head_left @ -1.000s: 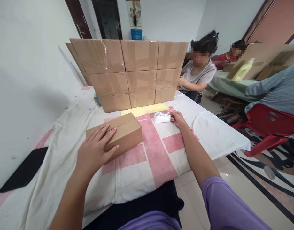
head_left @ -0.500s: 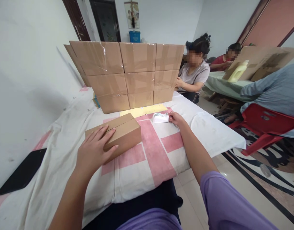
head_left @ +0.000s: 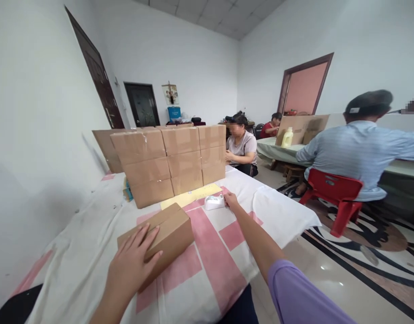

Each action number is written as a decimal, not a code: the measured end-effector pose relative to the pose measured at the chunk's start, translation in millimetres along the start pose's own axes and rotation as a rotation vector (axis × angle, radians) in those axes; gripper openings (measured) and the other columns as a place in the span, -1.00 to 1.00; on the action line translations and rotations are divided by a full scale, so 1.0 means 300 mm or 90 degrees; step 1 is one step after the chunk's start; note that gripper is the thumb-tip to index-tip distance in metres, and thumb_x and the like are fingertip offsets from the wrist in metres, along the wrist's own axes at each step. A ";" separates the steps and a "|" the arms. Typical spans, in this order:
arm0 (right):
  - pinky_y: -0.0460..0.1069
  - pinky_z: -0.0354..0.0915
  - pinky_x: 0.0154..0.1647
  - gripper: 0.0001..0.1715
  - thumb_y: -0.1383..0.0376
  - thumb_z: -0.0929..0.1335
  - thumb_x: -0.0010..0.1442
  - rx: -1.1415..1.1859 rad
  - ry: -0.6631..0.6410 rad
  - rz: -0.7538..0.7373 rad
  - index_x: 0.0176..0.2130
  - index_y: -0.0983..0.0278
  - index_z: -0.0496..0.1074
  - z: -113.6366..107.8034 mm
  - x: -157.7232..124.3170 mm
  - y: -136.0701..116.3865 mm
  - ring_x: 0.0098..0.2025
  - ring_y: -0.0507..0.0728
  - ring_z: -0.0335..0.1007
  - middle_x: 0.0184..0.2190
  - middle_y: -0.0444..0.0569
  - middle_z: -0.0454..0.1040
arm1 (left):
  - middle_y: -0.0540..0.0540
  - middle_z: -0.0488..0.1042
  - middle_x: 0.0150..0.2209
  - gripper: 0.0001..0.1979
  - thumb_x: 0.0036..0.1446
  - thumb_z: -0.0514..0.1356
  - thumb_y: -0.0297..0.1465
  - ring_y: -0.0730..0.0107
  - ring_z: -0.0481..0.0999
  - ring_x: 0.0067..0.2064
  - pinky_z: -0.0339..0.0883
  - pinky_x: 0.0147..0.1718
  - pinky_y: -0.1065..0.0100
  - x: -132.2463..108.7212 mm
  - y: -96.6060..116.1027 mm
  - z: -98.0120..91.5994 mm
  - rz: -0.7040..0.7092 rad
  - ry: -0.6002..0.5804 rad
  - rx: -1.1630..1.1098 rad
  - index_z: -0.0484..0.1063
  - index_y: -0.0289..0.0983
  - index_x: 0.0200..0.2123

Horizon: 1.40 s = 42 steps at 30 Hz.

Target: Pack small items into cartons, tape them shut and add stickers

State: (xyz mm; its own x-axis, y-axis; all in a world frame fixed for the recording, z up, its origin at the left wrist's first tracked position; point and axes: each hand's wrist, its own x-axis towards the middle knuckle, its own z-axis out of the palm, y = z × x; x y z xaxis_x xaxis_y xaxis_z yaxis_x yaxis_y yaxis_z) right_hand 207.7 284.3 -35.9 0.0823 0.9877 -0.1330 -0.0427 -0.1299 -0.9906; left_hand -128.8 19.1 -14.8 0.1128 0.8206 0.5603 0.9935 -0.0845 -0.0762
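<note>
My left hand (head_left: 131, 265) lies flat, fingers spread, on the near end of a small brown cardboard box (head_left: 166, 229) that rests on a white and pink cloth-covered table (head_left: 210, 270). My right hand (head_left: 231, 200) reaches forward and touches the right end of a white tape dispenser (head_left: 214, 202) on the cloth. Whether its fingers pinch the tape end cannot be made out. A yellow sheet (head_left: 190, 195) lies just behind the dispenser.
A wall of stacked, taped cardboard boxes (head_left: 173, 157) stands at the table's far side. Behind it sits a person (head_left: 241, 146); another person on a red chair (head_left: 331, 193) sits to the right at a second table (head_left: 271, 148). A black object (head_left: 14, 308) lies bottom left.
The view has tilted upward, showing more of the room and ceiling. Both hands keep their places on the box and at the tape dispenser.
</note>
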 end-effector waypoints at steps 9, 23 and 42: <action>-0.13 0.08 -0.71 -0.56 0.15 0.44 0.14 0.005 -0.108 -0.248 -0.57 0.21 0.18 0.025 -0.139 -0.184 -0.74 -0.05 0.05 -0.78 -0.29 0.15 | -0.01 0.30 0.34 -0.43 0.15 0.22 -0.19 0.05 0.36 0.30 0.33 0.21 0.02 0.048 -0.030 -0.073 -0.020 -0.118 -0.150 0.36 0.02 0.25; -0.15 0.09 -0.66 -0.57 0.07 0.43 0.19 -0.349 -0.665 -0.409 -0.51 0.27 0.29 0.454 -0.464 -0.387 -0.69 -0.09 0.18 -0.58 -0.18 0.42 | -0.02 0.36 0.30 -0.45 0.08 0.34 -0.17 0.08 0.35 0.31 0.22 0.29 0.07 0.083 -0.001 -0.074 -0.074 -0.097 -0.262 0.46 -0.04 0.16; -0.05 0.19 -0.22 -0.63 0.13 0.25 0.38 -0.529 -0.840 -0.585 -0.38 0.29 0.35 0.531 -0.405 -0.348 -0.32 0.04 0.19 -0.39 -0.12 0.28 | -0.08 0.33 0.32 -0.41 0.10 0.32 -0.13 0.03 0.19 0.39 0.05 0.35 -0.01 0.079 -0.001 -0.057 -0.061 -0.093 -0.239 0.40 -0.08 0.21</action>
State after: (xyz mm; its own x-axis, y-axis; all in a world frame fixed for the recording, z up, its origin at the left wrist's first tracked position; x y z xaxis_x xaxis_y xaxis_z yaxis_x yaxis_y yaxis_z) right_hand 43.6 191.9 88.6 -0.9869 0.1207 0.1072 0.0447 0.8423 -0.5371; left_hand -126.3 29.0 12.6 0.0424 0.9040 0.4254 0.9390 -0.1815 0.2921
